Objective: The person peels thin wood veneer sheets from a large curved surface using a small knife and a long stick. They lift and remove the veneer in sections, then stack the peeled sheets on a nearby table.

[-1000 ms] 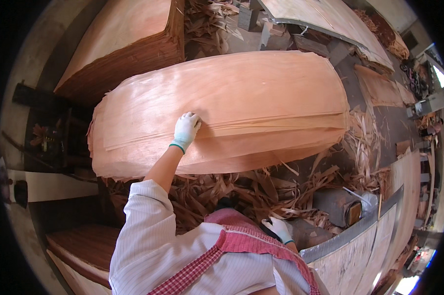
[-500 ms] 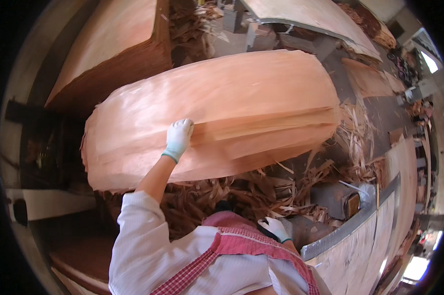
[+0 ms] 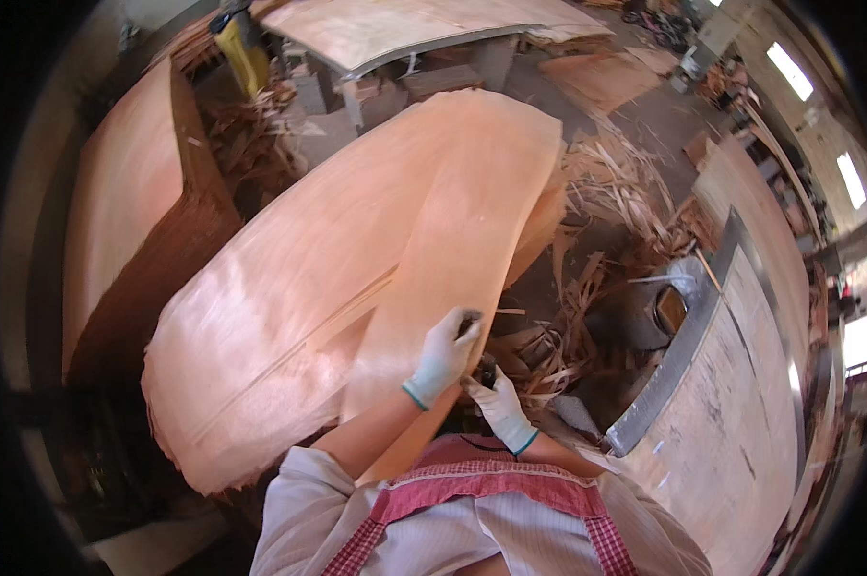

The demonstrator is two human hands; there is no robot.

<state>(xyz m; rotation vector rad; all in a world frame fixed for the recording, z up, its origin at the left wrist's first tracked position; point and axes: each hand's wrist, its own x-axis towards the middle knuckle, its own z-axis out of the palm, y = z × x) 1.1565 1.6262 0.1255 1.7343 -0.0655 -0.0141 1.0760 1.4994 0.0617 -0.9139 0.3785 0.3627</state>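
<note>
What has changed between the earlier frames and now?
The view has turned. A veneer sheet now slants across the stack, its near end drawn toward the person. The left hand has shifted right, to the sheet's right edge; the right hand has come in beside it. Whether either grips the sheet is unclear. Shavings still litter the floor.

smooth wooden sheet (image 3: pixel 438 254), matt cloth apron (image 3: pixel 496 488)

Bright windows (image 3: pixel 850 181), grey floor (image 3: pixel 665 123)
</note>
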